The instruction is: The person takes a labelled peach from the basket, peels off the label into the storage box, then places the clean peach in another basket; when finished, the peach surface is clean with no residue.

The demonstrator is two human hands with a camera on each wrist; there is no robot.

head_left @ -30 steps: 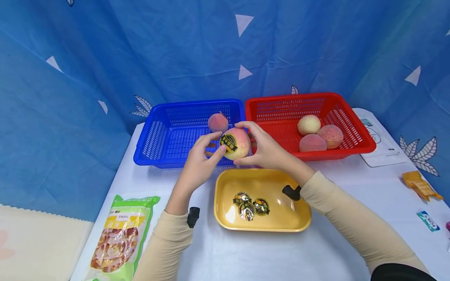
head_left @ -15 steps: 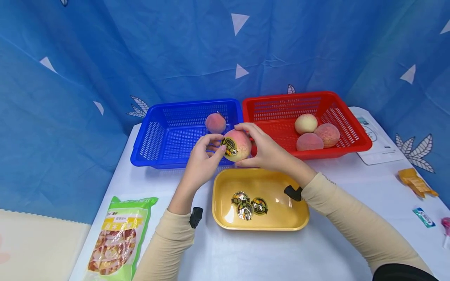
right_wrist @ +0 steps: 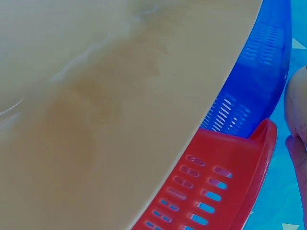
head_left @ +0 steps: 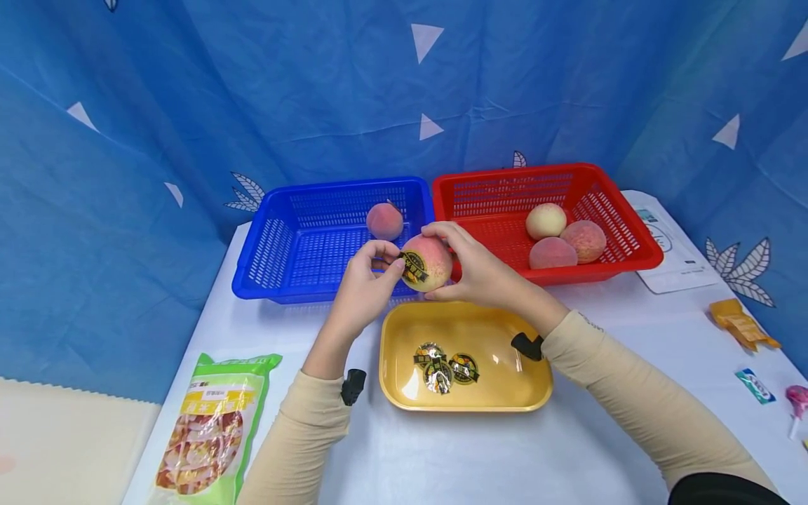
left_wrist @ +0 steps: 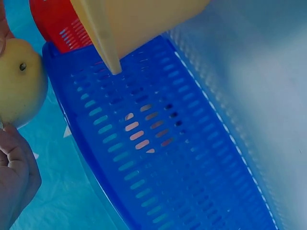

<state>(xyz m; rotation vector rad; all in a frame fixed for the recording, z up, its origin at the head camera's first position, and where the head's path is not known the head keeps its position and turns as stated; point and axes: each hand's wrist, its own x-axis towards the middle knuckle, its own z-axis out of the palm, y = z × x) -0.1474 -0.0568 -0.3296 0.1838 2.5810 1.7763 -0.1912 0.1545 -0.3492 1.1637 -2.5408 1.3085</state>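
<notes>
A pink and yellow peach (head_left: 437,258) is held up by my right hand (head_left: 480,270), thumb below and fingers above. On its left side is a round black and gold sticker (head_left: 415,268). The thumb and index finger of my left hand (head_left: 365,286) pinch the sticker's left end. In the left wrist view the peach (left_wrist: 19,91) shows its stem dimple at the frame's edge. Below the hands, a golden tray (head_left: 514,401) holds three similar stickers (head_left: 438,377). Another peach (head_left: 384,221) lies in the blue basket (head_left: 255,286).
The red basket (head_left: 637,263), beside the blue one, holds three peaches (head_left: 583,240). A green food bag (head_left: 208,435) lies front left. At right are an orange packet (head_left: 743,325), a small green and white packet (head_left: 755,386), a lollipop (head_left: 797,398) and a white card (head_left: 682,266).
My left fingers have drawn back slightly from the peach, from lying on the sticker to pinching its left end. My right hand keeps its hold; the whole view has shifted a little.
</notes>
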